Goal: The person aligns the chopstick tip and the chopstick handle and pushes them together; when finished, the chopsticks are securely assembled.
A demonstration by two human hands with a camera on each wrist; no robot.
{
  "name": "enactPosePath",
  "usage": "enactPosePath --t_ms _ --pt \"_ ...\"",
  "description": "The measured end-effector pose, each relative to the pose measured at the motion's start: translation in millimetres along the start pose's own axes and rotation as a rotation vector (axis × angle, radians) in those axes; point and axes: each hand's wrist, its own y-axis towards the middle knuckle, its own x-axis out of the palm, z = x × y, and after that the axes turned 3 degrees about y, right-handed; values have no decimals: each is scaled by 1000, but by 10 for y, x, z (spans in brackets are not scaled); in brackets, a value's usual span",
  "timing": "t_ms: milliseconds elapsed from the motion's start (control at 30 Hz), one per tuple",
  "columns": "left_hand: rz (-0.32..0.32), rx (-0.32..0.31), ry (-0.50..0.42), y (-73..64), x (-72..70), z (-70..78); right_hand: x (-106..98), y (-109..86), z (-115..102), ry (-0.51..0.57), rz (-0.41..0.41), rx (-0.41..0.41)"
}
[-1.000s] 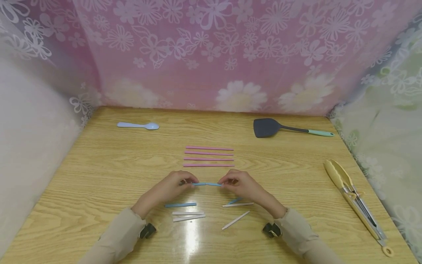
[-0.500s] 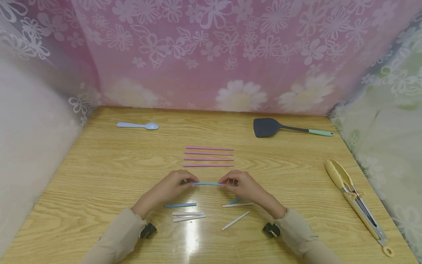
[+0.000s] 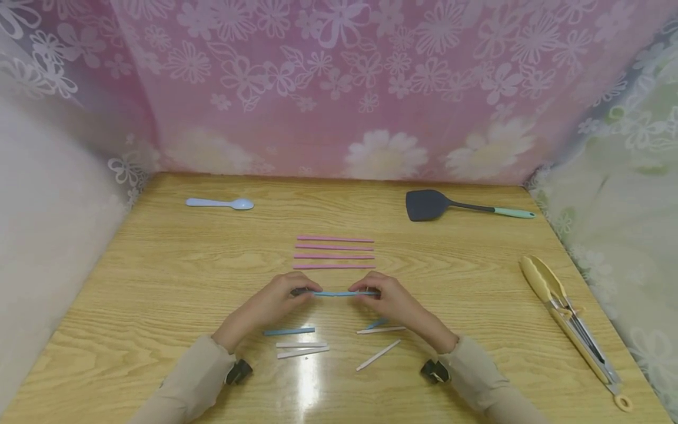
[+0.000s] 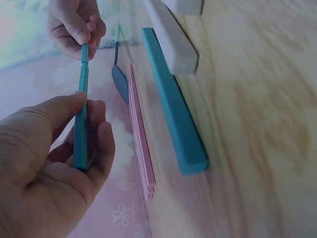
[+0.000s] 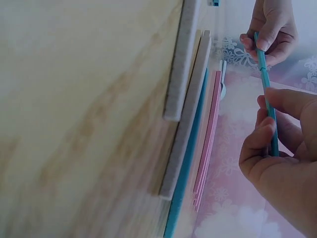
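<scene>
My left hand [image 3: 281, 294] pinches one blue chopstick half [image 4: 80, 131] between thumb and fingers. Opposite it, my right hand [image 3: 391, 294] pinches another blue chopstick half [image 5: 267, 82]. The two halves meet end to end just above the table, nearly in line, with a small step at the joint; whether they are fastened I cannot tell. Below my left hand lie a blue half [image 3: 289, 331] and two white chopstick halves [image 3: 302, 345]. Near my right wrist lie another blue half [image 3: 377, 323], a white half [image 3: 381, 330] touching or close to it, and a slanted white half [image 3: 378, 355].
Several whole pink chopsticks [image 3: 333, 257] lie in parallel rows beyond my hands. Farther back are a pale blue spoon [image 3: 219, 203] and a black spatula [image 3: 426, 205] with a green handle. Yellow-tipped tongs [image 3: 569, 324] lie along the right side of the wooden table [image 3: 159, 282].
The two held blue halves have gone from a slight bend at the joint to a nearly straight line. Both hands have shifted only a little; the other things lie as before.
</scene>
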Motion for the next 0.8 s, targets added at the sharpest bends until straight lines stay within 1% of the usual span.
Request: enactPosePath --t_ms 167,433,600,800 --pt "-3 4 -4 4 7 15 5 -13 -10 9 3 11" --pt "-7 -17 12 9 15 11 4 -11 -20 5 29 -6" --pt "0 -9 21 20 20 5 -5 -3 -21 23 26 -13" --pt "-3 0 26 37 13 13 -11 1 -18 21 33 -15"
